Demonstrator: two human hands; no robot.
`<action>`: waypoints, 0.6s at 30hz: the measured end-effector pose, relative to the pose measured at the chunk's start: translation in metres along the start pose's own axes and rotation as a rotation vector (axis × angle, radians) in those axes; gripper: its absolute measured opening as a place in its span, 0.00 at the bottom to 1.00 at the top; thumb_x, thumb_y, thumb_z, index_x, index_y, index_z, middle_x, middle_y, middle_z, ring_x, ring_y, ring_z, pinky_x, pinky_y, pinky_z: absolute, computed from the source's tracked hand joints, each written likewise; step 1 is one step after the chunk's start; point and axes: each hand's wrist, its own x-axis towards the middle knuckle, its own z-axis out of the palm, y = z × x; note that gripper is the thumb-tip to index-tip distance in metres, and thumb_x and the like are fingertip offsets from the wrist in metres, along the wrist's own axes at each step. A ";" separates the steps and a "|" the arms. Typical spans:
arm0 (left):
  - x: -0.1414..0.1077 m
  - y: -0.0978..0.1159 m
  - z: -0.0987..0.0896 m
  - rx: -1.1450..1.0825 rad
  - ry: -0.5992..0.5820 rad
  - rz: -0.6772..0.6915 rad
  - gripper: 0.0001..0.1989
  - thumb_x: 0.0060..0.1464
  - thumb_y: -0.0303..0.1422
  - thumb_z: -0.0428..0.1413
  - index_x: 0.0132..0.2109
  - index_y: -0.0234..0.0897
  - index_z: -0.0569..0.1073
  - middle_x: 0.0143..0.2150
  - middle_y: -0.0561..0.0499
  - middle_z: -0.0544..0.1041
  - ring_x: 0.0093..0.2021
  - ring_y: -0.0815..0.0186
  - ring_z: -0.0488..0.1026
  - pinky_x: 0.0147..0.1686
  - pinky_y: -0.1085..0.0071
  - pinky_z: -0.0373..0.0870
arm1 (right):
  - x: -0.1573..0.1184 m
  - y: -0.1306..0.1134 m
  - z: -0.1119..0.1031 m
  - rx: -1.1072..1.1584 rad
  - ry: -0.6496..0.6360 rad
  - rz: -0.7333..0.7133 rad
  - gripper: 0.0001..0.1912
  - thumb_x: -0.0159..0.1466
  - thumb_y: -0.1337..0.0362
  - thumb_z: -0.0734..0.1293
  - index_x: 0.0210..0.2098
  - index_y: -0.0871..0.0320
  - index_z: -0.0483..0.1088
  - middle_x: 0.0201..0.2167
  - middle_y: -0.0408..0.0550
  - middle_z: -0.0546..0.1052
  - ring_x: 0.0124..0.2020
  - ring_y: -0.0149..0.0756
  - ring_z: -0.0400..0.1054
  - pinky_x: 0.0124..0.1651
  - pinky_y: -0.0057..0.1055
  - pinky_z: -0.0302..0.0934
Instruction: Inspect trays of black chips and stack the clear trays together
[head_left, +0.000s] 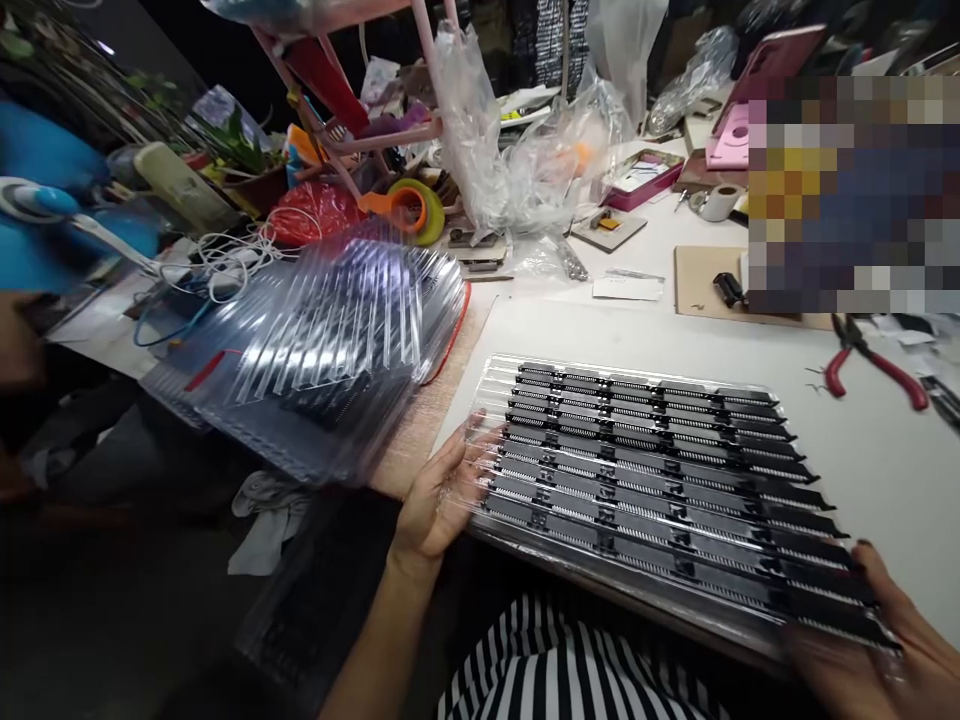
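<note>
A clear plastic tray [491, 378] holds several rows of black comb-toothed strips. It overhangs the near edge of the white table, above my striped clothing. My left hand [442, 490] grips the tray's left end, fingers at its rim and partly seen through the clear plastic. At the near right corner my right hand [892, 620] holds the tray, thumb on the upper side; its lower fingers are blurred and partly hidden beneath. Left of the tray lies a stack of ridged clear trays [330, 340], smeared by motion.
Red-handled pliers [874, 365] lie on the white table [585, 335] to the right. Behind are a cardboard piece [701, 275], crumpled clear bags [540, 170], a tape roll [412, 210] and a pink phone stand [731, 135]. White cables [232, 265] tangle at the left. A pixelated patch covers the upper right.
</note>
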 end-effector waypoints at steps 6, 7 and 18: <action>0.000 0.002 0.005 0.033 0.048 -0.002 0.20 0.62 0.28 0.44 0.60 0.36 0.61 0.53 0.42 0.73 0.46 0.65 0.73 0.43 0.70 0.71 | -0.006 -0.001 0.028 0.210 0.296 -0.060 0.16 0.66 0.65 0.56 0.35 0.51 0.76 0.31 0.38 0.80 0.29 0.26 0.75 0.33 0.17 0.71; 0.001 0.003 0.006 0.038 0.064 -0.006 0.20 0.62 0.28 0.44 0.60 0.36 0.61 0.53 0.42 0.73 0.46 0.65 0.74 0.43 0.69 0.71 | -0.006 -0.002 0.029 0.228 0.269 -0.053 0.16 0.67 0.65 0.56 0.35 0.52 0.76 0.31 0.39 0.80 0.30 0.27 0.75 0.33 0.18 0.71; 0.005 0.006 0.019 0.127 0.288 -0.069 0.18 0.59 0.29 0.47 0.55 0.36 0.68 0.49 0.43 0.76 0.46 0.59 0.75 0.42 0.67 0.75 | 0.007 -0.003 0.006 0.392 -0.229 0.067 0.06 0.57 0.70 0.69 0.35 0.57 0.75 0.32 0.40 0.80 0.34 0.29 0.75 0.44 0.26 0.69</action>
